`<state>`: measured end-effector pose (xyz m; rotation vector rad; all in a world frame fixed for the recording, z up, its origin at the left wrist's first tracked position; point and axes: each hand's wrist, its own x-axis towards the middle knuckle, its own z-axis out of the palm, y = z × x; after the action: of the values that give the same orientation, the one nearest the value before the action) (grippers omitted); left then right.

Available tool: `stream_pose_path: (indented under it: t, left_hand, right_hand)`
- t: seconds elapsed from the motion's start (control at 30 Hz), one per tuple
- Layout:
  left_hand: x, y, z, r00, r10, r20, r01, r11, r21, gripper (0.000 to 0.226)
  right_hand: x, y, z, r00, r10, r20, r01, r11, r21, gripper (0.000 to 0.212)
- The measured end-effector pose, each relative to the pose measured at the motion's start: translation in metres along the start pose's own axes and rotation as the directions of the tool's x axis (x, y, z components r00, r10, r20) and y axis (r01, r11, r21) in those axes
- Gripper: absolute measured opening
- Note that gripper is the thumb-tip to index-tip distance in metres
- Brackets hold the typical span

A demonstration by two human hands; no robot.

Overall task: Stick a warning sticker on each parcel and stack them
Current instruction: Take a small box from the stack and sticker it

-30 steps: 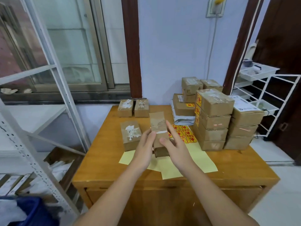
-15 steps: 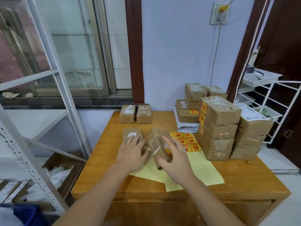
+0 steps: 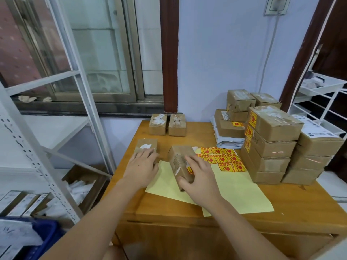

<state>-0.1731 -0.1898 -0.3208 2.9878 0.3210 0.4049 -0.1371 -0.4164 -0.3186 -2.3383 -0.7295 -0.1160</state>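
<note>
Head view: parcel under right hand

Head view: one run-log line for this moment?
right hand grips small brown cardboard parcel | left hand rests on second brown parcel | red-yellow sticker sheet beside
</note>
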Motion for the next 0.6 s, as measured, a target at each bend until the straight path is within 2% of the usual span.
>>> stream_pose_path:
  t: [0.13,0.23,0.3,0.4,0.5,0.6]
  left_hand:
    - [-0.008,-0.004,-0.004,0.999,-0.002,-0.048,0.001,1.0,-0.008,0.041]
    - [-0.015,0.011,-0.009,0.99,-0.083,-0.112,0.051,0.965,-0.258,0.041]
    - [-0.02,0.027,-0.013,0.977,-0.162,-0.139,0.077,0.875,-0.478,0.041]
    - [-0.03,0.051,-0.018,0.974,-0.215,-0.071,0.1,0.689,-0.718,0.052]
    - [-0.04,0.069,-0.019,0.989,-0.149,0.012,0.082,0.475,-0.876,0.062]
    - [-0.044,0.074,-0.015,0.99,-0.131,0.045,0.086,0.332,-0.939,0.066]
  right_hand:
    - [0.0,-0.004,0.004,1.0,-0.008,0.004,0.008,1.0,0.029,0.074]
    - [0.002,-0.006,0.005,0.999,0.036,0.0,-0.036,0.985,0.171,0.073]
    - [0.005,-0.009,0.004,0.997,0.076,-0.007,-0.07,0.948,0.311,0.066]
    - [0.009,-0.018,0.0,0.991,0.134,0.007,-0.12,0.862,0.492,0.051]
    - [0.012,-0.025,-0.002,0.984,0.171,0.057,-0.17,0.778,0.605,0.047]
    - [0.014,-0.029,0.001,0.984,0.123,0.125,-0.174,0.783,0.597,0.045]
